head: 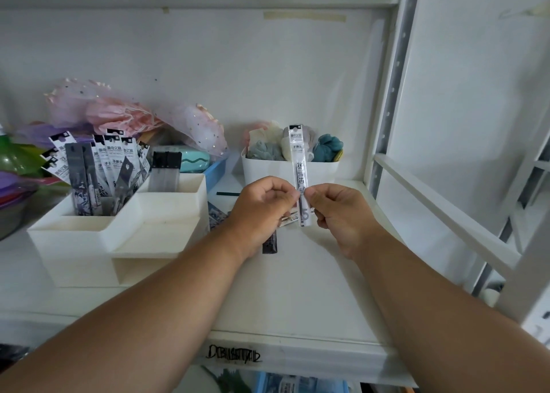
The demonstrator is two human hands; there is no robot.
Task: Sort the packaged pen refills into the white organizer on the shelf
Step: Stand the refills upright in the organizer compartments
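Refill pack (301,178) held upright above the shelf (297,297), between both hands. Left hand (262,208) at its 9 o'clock, right hand (339,214) at its 3 o'clock; curled fingers of each pinch the pack's lower half at mid-length. Pack: slim clear sleeve, white label with black header tab at 12 o'clock end, dark refill inside. White organizer (125,231) lies at 9 o'clock of the hands, other packs standing in its rear compartments
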